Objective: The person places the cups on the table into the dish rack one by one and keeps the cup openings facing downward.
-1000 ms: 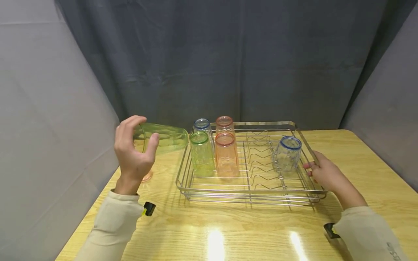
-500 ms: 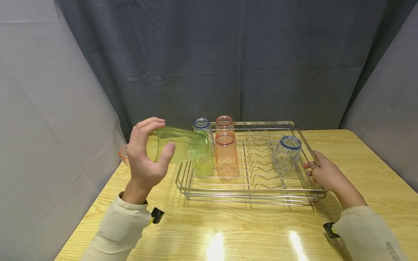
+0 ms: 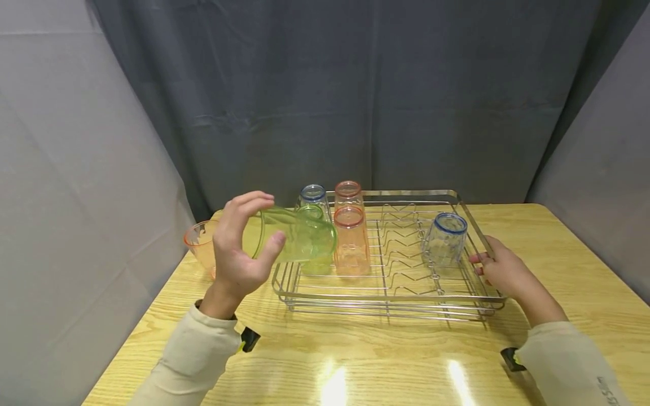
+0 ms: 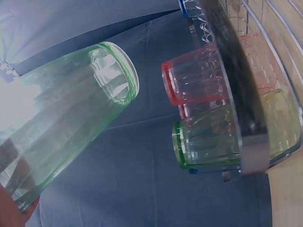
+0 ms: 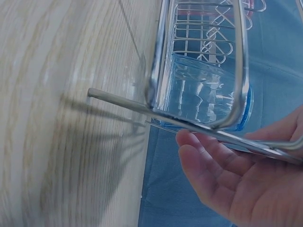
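Observation:
My left hand (image 3: 238, 248) holds a clear green drinking glass (image 3: 304, 231) on its side, thumb and fingers around its wide mouth end. The thick base points right, over the left end of a wire dish rack (image 3: 330, 296). Behind the held glass another green glass (image 4: 208, 144) stands upside down in the rack, beside a red-tinted glass (image 3: 351, 248). Farther back are a blue-based glass (image 3: 312, 193) and a second red-tinted one (image 3: 348, 192). My right hand (image 3: 510, 270) grips the rack's right side rail, close to a shorter upside-down blue glass (image 3: 446, 248).
An orange glass (image 3: 200, 242) stands mouth up on the wooden table (image 3: 284, 355), left of the rack and partly behind my left hand. Bent wire dividers (image 3: 403, 245) run along the rack's middle. A dark curtain (image 3: 304, 101) hangs behind the table.
My left hand has carried the green glass rightward and slightly lower, from beside the rack to over its left end. The orange glass has come into sight behind it. My right hand stays put.

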`<control>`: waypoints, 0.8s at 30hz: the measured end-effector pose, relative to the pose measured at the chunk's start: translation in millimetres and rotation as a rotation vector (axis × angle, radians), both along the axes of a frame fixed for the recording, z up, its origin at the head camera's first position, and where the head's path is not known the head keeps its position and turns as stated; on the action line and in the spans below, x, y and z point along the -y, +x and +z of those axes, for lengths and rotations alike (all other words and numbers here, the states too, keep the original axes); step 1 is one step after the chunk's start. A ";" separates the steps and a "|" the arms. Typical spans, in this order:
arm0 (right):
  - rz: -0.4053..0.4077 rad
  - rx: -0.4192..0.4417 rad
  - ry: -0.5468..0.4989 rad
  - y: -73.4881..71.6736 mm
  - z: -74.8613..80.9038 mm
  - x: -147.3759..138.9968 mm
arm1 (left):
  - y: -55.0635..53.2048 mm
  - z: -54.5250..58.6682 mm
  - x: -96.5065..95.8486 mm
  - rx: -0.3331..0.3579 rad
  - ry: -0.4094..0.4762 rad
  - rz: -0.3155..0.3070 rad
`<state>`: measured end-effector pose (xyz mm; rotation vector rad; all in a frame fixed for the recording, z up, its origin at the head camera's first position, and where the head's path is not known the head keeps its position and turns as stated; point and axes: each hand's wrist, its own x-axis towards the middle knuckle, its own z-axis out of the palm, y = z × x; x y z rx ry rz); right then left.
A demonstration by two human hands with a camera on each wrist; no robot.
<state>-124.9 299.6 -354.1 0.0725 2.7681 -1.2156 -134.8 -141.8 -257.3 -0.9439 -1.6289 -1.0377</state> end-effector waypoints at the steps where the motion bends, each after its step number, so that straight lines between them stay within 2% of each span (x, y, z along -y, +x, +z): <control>1: 0.001 0.001 0.001 -0.3 -0.2 -0.1 | -0.5 -1.4 0.1 0.006 -0.003 0.000; 8: 0.022 -0.003 0.026 -1.3 -0.3 -1.1 | -0.8 -6.1 -0.3 0.029 0.006 -0.035; 13: 0.057 -0.003 0.134 -1.0 4.5 -5.5 | -0.5 -6.7 -4.7 0.004 0.001 -0.055; 17: 0.019 -0.027 0.193 -0.3 11.4 -7.6 | 0.5 -6.3 -9.6 -0.002 0.006 -0.078; 18: -0.006 -0.065 0.203 0.6 13.1 -7.0 | 0.9 -6.4 -11.0 -0.003 0.007 -0.084; 20: -0.090 -0.193 0.214 4.7 17.1 -3.5 | 1.7 -7.1 -13.9 -0.002 0.006 -0.094; 24: -0.262 -0.529 0.178 18.2 30.6 16.9 | 2.2 -10.2 -21.4 -0.001 0.006 -0.121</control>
